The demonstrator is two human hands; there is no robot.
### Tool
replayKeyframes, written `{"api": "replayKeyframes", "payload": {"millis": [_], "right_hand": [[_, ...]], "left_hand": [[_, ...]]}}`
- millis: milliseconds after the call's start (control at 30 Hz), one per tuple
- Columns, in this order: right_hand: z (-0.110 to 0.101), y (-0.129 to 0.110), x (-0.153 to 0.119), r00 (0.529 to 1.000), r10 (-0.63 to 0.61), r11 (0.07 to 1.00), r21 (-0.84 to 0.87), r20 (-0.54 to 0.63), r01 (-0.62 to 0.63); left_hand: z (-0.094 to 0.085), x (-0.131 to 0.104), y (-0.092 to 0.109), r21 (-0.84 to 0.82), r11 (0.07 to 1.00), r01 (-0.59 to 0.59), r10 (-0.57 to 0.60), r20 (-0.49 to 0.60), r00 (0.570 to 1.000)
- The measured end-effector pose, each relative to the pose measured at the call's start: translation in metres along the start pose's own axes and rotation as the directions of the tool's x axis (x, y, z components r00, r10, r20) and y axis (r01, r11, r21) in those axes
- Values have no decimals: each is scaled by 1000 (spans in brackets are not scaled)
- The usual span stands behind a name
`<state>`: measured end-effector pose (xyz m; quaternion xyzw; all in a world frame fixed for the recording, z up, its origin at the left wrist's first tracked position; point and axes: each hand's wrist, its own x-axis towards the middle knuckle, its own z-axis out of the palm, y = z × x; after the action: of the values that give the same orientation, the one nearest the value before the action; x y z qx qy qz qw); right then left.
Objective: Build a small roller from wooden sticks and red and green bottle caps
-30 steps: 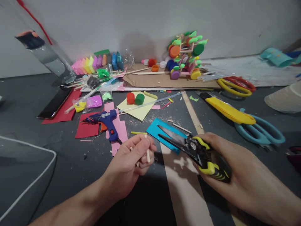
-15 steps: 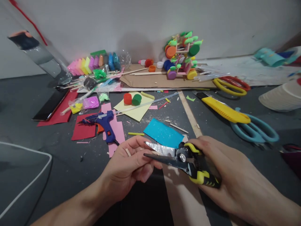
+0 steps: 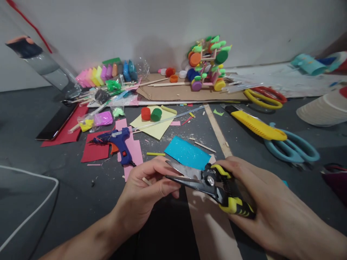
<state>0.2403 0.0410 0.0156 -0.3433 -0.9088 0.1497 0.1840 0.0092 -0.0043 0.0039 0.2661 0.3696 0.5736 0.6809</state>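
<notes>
My left hand [image 3: 148, 191] is closed in a pinch around a thin wooden stick [image 3: 146, 181], most of it hidden by the fingers. Wrapped round the black and yellow handles of the cutting shears [image 3: 210, 180] is my right hand [image 3: 255, 195]. The shears' blades are slightly apart and point left, their tips right by my left fingertips. A blue paper piece [image 3: 187, 152] lies just beyond the blades. A short wooden stick [image 3: 205, 146] rests to the right of the paper.
To the left lie a blue glue gun [image 3: 119, 139] and red paper [image 3: 94, 150]. A yellow cutter [image 3: 257, 124], blue-handled scissors [image 3: 292, 146] and stacked cups [image 3: 322, 108] are at the right. A colourful wheeled model [image 3: 208, 65] stands at the back.
The shears' blades have closed somewhat. My left fingers have curled in and shifted slightly left, and the stick in them has tilted.
</notes>
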Motion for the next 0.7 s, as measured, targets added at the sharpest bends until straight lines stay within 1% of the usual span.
{"api": "replayKeyframes", "payload": {"millis": [100, 200, 400, 567, 700], "right_hand": [[1, -1, -1, 1000, 5, 1000, 11, 13, -5], [1, -3, -2, 999, 23, 999, 30, 35, -24], [3, -4, -4, 999, 26, 999, 45, 44, -28], [4, -6, -5, 999, 28, 999, 30, 47, -29], [2, -5, -8, 999, 23, 999, -29, 37, -22]], "left_hand": [[1, 0, 1, 40, 998, -57, 59, -49, 997], [1, 0, 0, 67, 995, -80, 86, -101, 991], [1, -1, -3, 62, 992, -106, 111, -98, 989], [3, -1, -4, 95, 991, -92, 104, -137, 985], [7, -2, -2, 128, 991, -35, 56, -166, 985]]}}
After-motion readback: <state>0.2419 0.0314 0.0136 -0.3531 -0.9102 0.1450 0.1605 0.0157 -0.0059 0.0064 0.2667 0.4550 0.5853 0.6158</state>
